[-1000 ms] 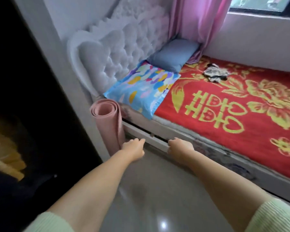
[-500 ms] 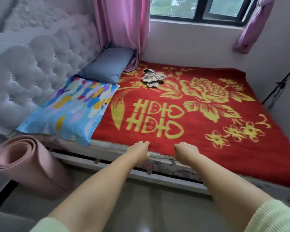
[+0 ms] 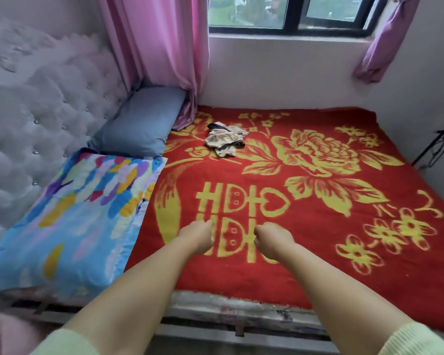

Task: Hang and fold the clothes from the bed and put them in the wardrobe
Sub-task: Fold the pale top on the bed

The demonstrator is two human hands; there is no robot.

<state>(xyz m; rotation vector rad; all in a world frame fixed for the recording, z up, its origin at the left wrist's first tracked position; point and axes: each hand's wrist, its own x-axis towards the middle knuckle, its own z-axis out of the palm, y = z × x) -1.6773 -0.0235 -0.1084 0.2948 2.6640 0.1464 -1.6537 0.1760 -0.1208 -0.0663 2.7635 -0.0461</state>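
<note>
both arms stretched out over the near part of the bed (image 3: 318, 254), left hand (image 3: 198, 235) and right hand (image 3: 273, 240) side by side above the red blanket, fingers curled under loosely and holding nothing, can't tell if they touch the blanket. only garment seen is a small crumpled beige and dark bundle of clothes (image 3: 226, 139) at the far side, just right of the grey pillow (image 3: 141, 124) and near the pink curtain (image 3: 164, 47) hem, well apart from both hands. risks, as judgement: the reach is long, so leaning across may mean a knee or hand drags the blanket and shifts the bundle; grabbing it as one wad may leave a piece behind or drop one on the way, since it looks like more than one item tangled; curtain hem could get pinched in with it. colourful pillow (image 3: 69, 213) at near left is out of the path. wardrobe not in view.
</note>
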